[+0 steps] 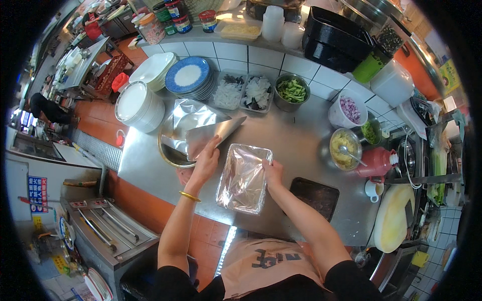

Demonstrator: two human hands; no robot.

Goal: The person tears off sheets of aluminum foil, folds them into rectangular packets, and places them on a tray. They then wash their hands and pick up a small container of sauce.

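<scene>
Nearest, at bottom centre, pale apron [273,266]; hands apart, pinching loose folded foil [208,136] at the metal bowl [170,158], left of centre, with the left hand [206,163]; gripping the foil-covered tray [243,178], mid-frame, by its right edge with the right hand [273,175]; apparently wrapped at the tray, not yet flat at the bowl; cannot tell contents; near the worktop's [306,138] front edge, with room rightward above the dark tray [314,200].

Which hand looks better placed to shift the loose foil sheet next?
Likely the left hand: its fingers are on the foil sheet, beside the metal bowl. The right hand is occupied, holding the foil-wrapped tray.
</scene>
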